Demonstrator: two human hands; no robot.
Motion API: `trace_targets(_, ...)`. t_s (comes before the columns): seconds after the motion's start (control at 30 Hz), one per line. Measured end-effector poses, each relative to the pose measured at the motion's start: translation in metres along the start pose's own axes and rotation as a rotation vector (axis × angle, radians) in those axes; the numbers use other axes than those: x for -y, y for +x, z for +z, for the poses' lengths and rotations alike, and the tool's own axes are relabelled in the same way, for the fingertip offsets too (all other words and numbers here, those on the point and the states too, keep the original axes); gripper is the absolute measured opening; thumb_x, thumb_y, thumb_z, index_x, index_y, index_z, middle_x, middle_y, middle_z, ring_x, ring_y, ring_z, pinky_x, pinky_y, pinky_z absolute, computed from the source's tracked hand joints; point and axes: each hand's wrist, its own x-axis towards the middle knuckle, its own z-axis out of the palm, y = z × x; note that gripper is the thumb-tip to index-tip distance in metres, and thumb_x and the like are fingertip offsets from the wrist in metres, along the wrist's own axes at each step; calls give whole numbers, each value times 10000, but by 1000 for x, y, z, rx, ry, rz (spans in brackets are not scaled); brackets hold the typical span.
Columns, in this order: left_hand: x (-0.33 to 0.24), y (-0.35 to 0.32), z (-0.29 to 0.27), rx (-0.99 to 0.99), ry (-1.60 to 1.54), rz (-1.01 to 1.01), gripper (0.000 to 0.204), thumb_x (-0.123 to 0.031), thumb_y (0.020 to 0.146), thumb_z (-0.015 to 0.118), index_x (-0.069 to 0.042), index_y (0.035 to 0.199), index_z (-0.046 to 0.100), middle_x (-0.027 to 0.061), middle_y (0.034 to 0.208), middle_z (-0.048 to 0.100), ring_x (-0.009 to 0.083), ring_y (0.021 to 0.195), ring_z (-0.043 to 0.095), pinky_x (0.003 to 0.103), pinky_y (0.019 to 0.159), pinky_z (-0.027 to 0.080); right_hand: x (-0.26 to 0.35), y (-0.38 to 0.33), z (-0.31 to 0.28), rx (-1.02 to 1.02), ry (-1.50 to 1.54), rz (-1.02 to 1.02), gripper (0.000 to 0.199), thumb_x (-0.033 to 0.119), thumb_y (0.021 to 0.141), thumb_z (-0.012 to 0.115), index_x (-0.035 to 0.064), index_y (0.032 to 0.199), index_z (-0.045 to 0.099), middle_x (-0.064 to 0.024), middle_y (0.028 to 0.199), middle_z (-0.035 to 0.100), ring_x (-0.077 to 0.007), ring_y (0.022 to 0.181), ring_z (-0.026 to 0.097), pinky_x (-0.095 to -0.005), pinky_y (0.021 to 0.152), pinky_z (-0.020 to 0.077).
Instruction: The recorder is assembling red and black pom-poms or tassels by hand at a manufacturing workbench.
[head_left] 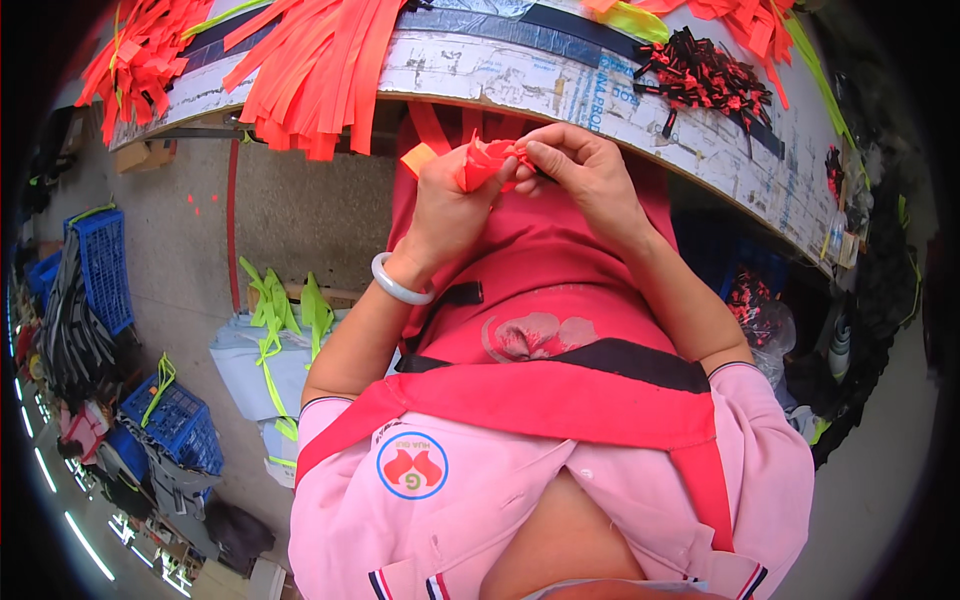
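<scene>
My left hand (455, 195) is closed around a bunch of orange-red fabric strips (484, 162), held just off the table's near edge, above my lap. A brighter orange end (417, 159) sticks out on the left of that fist. My right hand (588, 178) meets it from the right, thumb and forefinger pinched at the strips' gathered end. Something small and dark shows between the right fingers, too hidden to name. On the table beyond lies a pile of small black-and-red pieces (705, 80). To its left, a thick bundle of orange-red strips (325, 75) hangs over the edge.
The worn white table (470, 72) curves across the top. More orange-red strips (140, 55) lie at its far left. Blue crates (172, 425) and light-blue cloth with yellow-green straps (270, 340) are on the left. A clear bag (772, 330) sits below the table, right.
</scene>
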Motion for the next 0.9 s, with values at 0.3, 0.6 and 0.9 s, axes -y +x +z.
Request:
trace_targets(0.3,1,-1,1,55,-33,-32,89,-74,924,592,-23,961,655,2,778,662,46,646,557,208,571,445,6,5,-1,0,-101,74,210,206,948,606,-4,952,588,-64,768,653,-104,640,618,-221,592,512)
trace_targets(0.6,8,1,-4,60,-163,-132,130,-75,923,608,3,1013,659,21,765,661,60,628,572,210,559,456,-3,3,-6,6,-44,200,221,229,934,627,15,974,589,-38,749,634,-95,629,610,-219,562,493)
trace_targets(0.9,7,10,-18,-7,-303,-117,167,-77,898,650,21,1033,657,43,832,675,92,735,629,229,663,505,1,5,-10,-41,-84,-3,194,140,891,676,5,1028,651,-15,810,639,-57,661,588,-202,586,491)
